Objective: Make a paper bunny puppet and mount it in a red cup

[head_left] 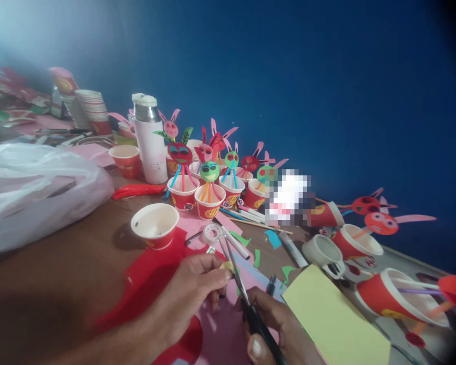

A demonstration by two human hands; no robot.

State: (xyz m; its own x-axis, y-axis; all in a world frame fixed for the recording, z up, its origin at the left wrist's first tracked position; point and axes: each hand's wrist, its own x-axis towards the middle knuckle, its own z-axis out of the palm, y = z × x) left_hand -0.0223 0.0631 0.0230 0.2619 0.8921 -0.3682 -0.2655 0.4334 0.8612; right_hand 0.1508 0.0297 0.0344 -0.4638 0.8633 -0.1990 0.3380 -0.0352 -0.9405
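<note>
The left hand pinches a small scrap of yellowish paper between thumb and forefinger. The right hand is wrapped around the black handles of a pair of scissors, whose slim metal blades stand slightly parted and cross beside the scrap, just past the left fingertips; whether they touch it I cannot tell.

Beneath the hands lie flat, matte sheets of red paper and pink paper, overlapping. Just beyond sit a clear, ring-shaped tape roll, a white marker with a black end and jagged green scraps. Right of the hands rests a smooth yellow-green sheet, straight-edged, near a pale, glossy mug.

Farther out, a red paper cup with a white interior stands upright. Behind it are decorated cups holding straws topped by round paper faces with long ears. A cylindrical flask and a crumpled, translucent plastic bag are at left.

Gold emblems mark the decorated cups; small round stickers carry dark characters too small to read.
</note>
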